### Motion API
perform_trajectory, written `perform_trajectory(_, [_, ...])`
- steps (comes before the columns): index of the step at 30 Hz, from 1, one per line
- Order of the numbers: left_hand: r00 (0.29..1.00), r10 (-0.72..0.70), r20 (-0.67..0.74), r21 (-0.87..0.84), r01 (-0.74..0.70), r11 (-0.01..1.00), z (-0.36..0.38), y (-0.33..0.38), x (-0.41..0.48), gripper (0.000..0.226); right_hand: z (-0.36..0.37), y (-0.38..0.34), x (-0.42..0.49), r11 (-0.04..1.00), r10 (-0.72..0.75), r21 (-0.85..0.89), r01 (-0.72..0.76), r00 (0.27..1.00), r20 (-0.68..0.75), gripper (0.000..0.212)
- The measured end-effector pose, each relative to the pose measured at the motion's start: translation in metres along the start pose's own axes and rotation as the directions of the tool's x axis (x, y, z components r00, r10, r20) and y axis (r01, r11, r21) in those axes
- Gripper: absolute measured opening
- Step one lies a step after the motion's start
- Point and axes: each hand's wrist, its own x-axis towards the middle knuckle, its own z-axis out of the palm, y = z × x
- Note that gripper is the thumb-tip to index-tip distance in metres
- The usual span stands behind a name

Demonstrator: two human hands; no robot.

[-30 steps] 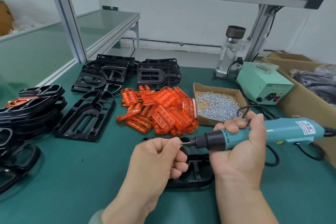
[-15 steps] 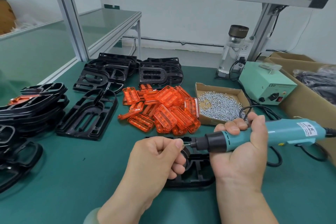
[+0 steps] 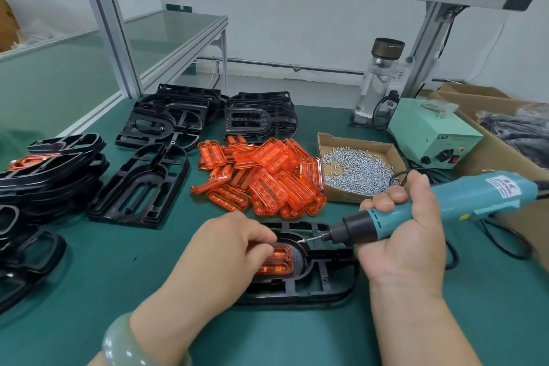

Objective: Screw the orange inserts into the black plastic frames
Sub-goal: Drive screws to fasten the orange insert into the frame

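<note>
Nearest the operator, the left hand [image 3: 231,249] lies over the black frame [image 3: 297,291] with its fingers curled, their tips bearing down on the orange insert [image 3: 274,260] seated in the frame's U-shaped recess. Part of the insert is hidden beneath this hand. The insert lies flat. Its long axis, like that of its two slots, runs from under the left hand's hold toward the right hand, and its exposed end faces the rounded end of the recess. The right hand [image 3: 407,235] is wrapped closed around the electric screwdriver [image 3: 445,202]. The body slants down from beyond that grip toward the left hand, and a screw [image 3: 303,241] sits at the bit, just off the frame on the far side of the insert and close to the left fingertips [image 3: 267,239]. Probable faults:

- The tool is at a shallow slant, not square to the frame, so the screw may enter crooked, strip the plastic or drop from the bit
- A slipping bit would travel toward the left fingertips
- If the downward pressure eases, the insert may shift off its holes

Beyond both grips lie the pile of loose inserts [image 3: 261,175] and the box of screws [image 3: 356,169], with spare frames [image 3: 166,122] farther off
</note>
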Motion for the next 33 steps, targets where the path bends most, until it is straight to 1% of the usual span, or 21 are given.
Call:
perform_trajectory(1, [0.999,0.033,0.033,0.076,-0.035,0.997,0.002,0.000,0.001,0.012,0.001,-0.002,0.001,0.999,-0.004,-0.044,0.003,1.000,-0.010,0.014])
perform_trajectory(2, [0.996,0.056,0.063,0.136,-0.065,0.989,0.004,0.000,0.002,0.013,-0.005,-0.005,-0.001,0.997,-0.004,-0.079,0.008,0.999,0.041,0.014])
perform_trajectory(4, [0.991,0.077,0.108,0.236,-0.101,0.966,0.005,0.001,0.005,0.015,-0.004,-0.002,0.002,0.995,-0.006,-0.104,0.010,0.999,0.037,0.015])
perform_trajectory(5, [0.989,0.079,0.129,0.269,-0.111,0.957,0.006,0.001,0.007,0.015,0.002,-0.002,0.003,0.992,-0.011,-0.128,0.014,1.000,0.027,0.015])
perform_trajectory(8, [0.981,0.075,0.178,0.315,-0.129,0.940,0.006,0.002,0.010,0.016,0.004,0.001,0.005,0.982,-0.012,-0.188,0.027,0.997,0.079,0.014])
perform_trajectory(11, [0.978,0.070,0.198,0.315,-0.131,0.940,0.007,0.001,0.011,0.016,0.011,0.001,0.004,0.973,-0.018,-0.225,0.045,0.993,0.120,0.011])
perform_trajectory(14, [0.980,0.071,0.185,0.304,-0.126,0.944,0.008,-0.001,0.010,0.017,0.014,0.004,0.004,0.968,-0.007,-0.245,0.050,0.985,0.175,0.013])
perform_trajectory(20, [0.984,0.075,0.160,0.271,-0.117,0.956,0.010,-0.004,0.009,0.023,0.022,0.011,-0.001,0.923,-0.001,-0.370,0.109,0.959,0.282,0.013])
perform_trajectory(25, [0.982,0.098,0.159,0.289,-0.141,0.947,0.013,-0.006,0.011,0.023,0.027,0.015,-0.005,0.905,0.007,-0.397,0.152,0.928,0.371,0.011])
perform_trajectory(29, [0.982,0.111,0.151,0.296,-0.152,0.943,0.014,-0.008,0.011,0.022,0.030,0.016,-0.005,0.895,0.013,-0.411,0.176,0.909,0.417,0.008])
perform_trajectory(33, [0.983,0.123,0.139,0.289,-0.159,0.944,0.014,-0.009,0.010,0.022,0.032,0.017,-0.005,0.886,0.043,-0.434,0.161,0.905,0.423,0.016])
